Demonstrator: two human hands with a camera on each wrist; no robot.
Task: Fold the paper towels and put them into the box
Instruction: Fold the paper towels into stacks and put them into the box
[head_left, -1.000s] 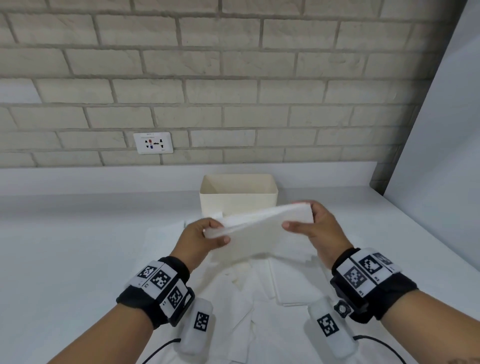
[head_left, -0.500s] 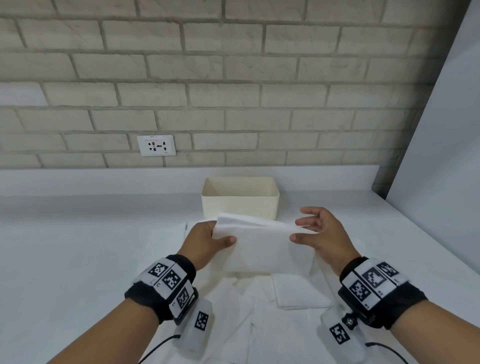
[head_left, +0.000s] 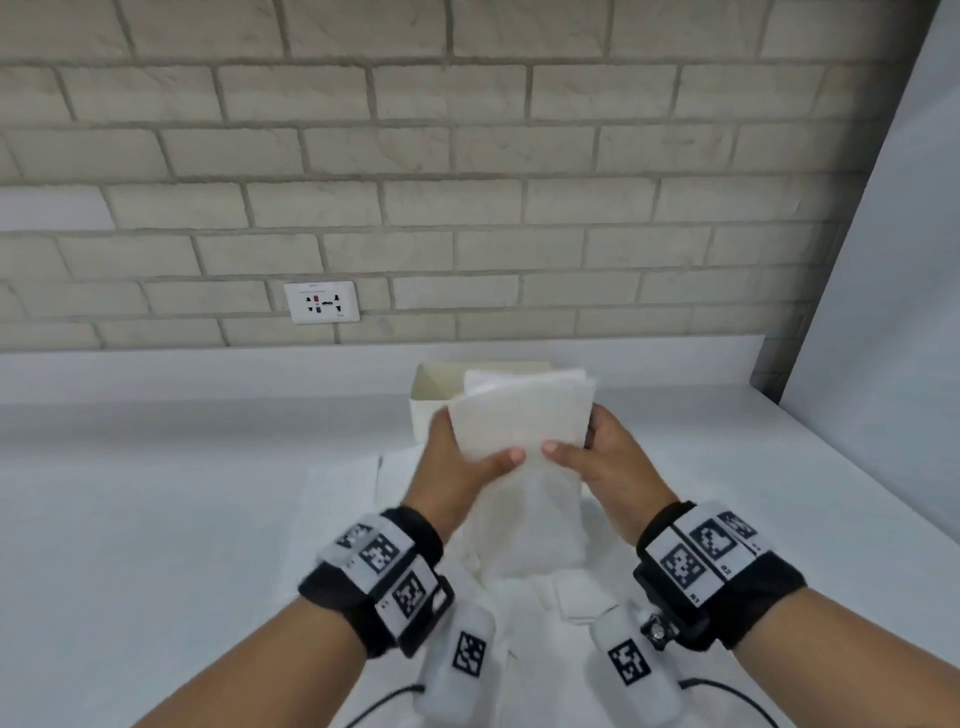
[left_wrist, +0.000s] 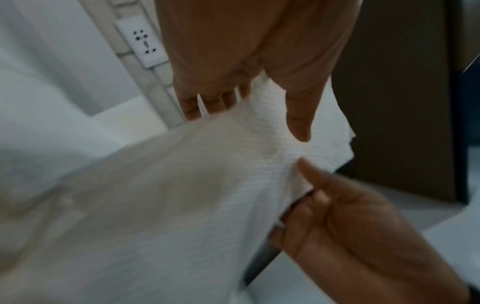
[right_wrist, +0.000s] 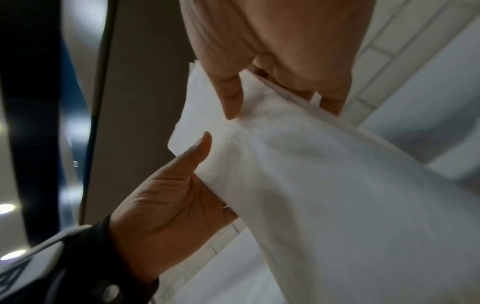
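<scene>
Brought closer together since half a second back, left hand (head_left: 462, 462) and right hand (head_left: 602, 457) pinching folded paper towel (head_left: 522, 415) before box (head_left: 428, 395) at twelve o'clock; left wrist, thumb-pinched towel (left_wrist: 272, 144); right wrist, likewise (right_wrist: 259, 144).

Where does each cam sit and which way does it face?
Head: worn on the head, looks forward and down at the counter, box and brick wall; shows both forearms, left hand and right hand pinching the paper towel.
Left wrist: looks along the left hand toward the wall socket; right hand enters from below.
Right wrist: looks along the right hand; left hand enters from below.
Shared: all three show both hands on the towel.
</scene>
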